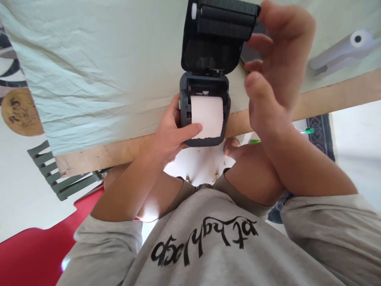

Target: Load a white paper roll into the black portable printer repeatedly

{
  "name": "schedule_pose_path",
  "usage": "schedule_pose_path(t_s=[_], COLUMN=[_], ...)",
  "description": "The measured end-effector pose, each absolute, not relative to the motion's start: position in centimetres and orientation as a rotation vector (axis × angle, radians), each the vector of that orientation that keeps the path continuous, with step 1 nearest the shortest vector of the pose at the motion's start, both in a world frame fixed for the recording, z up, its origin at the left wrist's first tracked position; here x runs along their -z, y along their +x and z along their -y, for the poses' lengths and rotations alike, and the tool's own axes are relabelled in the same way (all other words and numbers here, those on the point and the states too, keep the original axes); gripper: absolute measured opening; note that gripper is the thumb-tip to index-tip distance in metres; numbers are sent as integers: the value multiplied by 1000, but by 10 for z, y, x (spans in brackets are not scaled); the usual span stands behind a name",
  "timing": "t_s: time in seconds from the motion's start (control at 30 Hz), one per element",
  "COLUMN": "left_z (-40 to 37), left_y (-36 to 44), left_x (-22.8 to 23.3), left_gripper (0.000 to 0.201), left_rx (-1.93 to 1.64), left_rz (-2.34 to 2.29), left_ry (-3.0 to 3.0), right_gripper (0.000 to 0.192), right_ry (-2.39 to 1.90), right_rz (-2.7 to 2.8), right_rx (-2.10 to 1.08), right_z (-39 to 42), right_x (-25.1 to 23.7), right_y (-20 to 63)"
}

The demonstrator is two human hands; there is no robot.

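A small black label printer [185, 99] stands at the near edge of the table with its lid [218, 33] swung open and back. A white paper roll [207, 115] lies in its bay. My left hand [169, 135] grips the printer's left side, and its thumb rests across the front of the roll. My right hand [275, 67] hovers to the right of the open lid with the fingers spread, holding nothing.
A pale green cloth [89, 67] covers the table, whose wooden edge [327, 99] shows in front. A white roll-shaped device [342, 49] lies at the far right. A dark phone [248, 53] lies behind my right hand. A grey slatted chair [56, 171] and a red surface [38, 250] are at the left.
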State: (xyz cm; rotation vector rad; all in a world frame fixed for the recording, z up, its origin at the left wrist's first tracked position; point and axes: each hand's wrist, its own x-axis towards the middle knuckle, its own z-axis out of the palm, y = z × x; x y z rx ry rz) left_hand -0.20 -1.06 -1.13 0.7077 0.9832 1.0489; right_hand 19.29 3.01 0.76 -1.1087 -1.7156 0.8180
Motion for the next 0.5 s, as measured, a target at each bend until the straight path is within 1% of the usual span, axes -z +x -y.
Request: schedule_pose_path(t_s=[0.03,0.07,0.13,0.27,0.33,0.4,0.5], left_z=[11,11,11,13,14,15,14], left_y=[-2,-2,-3,-1,0,1,0], left_x=[11,12,13,17,18,18,14], left_gripper=[50,49,47,41,43,47,49], left_rx=[-1054,-1061,-1069,-1110,-1143,-1169,-1127], left_rz=[-982,-984,-981,-922,-903,-894,-896], left_ry=[709,707,703,708,710,711,709], right_gripper=[54,55,46,26,24,35,62], right_ry=[-1117,-1106,-1079,-948,-926,-934,-906], right_rz=[1657,1589,1494,1387,1429,1554,1706], right_rx=[-901,-940,-986,-974,-1041,-1195,-1367], right_z=[-33,-36,-41,-47,-46,-42,-35], right_x=[-9,-10,-9,0,4,6,6], right_y=[194,194,195,195,194,192,190])
